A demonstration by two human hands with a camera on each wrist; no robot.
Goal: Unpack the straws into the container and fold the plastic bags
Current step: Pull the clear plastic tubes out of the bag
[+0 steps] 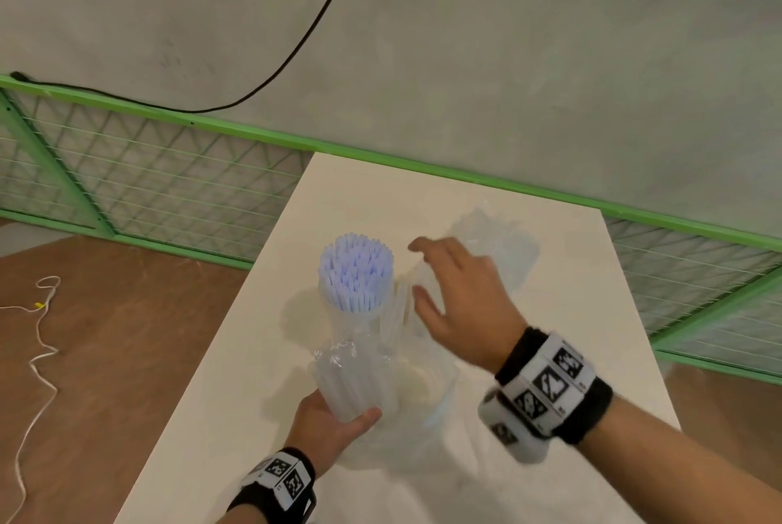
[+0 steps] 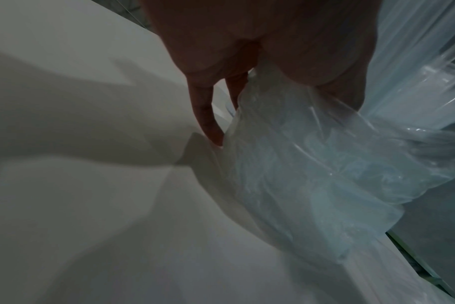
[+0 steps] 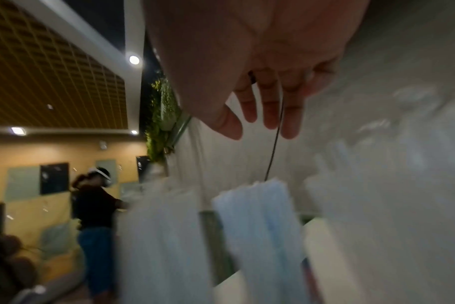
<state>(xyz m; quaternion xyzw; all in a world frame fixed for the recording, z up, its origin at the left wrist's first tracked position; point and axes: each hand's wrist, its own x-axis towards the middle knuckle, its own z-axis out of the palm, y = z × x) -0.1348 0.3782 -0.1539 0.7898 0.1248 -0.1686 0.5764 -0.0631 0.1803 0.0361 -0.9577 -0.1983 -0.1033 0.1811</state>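
The left hand [image 1: 334, 424] grips a bagged straw bundle [image 1: 353, 384]; the right hand [image 1: 459, 303] hovers spread, holding nothing — a careless swipe could topple the full container [image 1: 355, 282].

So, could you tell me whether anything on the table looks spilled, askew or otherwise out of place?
Nothing looks spilled. The blue straws stand upright in the container. The left hand grips a still-bagged bundle, and the right hand hovers open. Crumpled plastic bags lie unfolded behind it.

head view looks down over the table [image 1: 550, 269]; both wrist views sit close (sharing its straws [image 1: 357, 273]).
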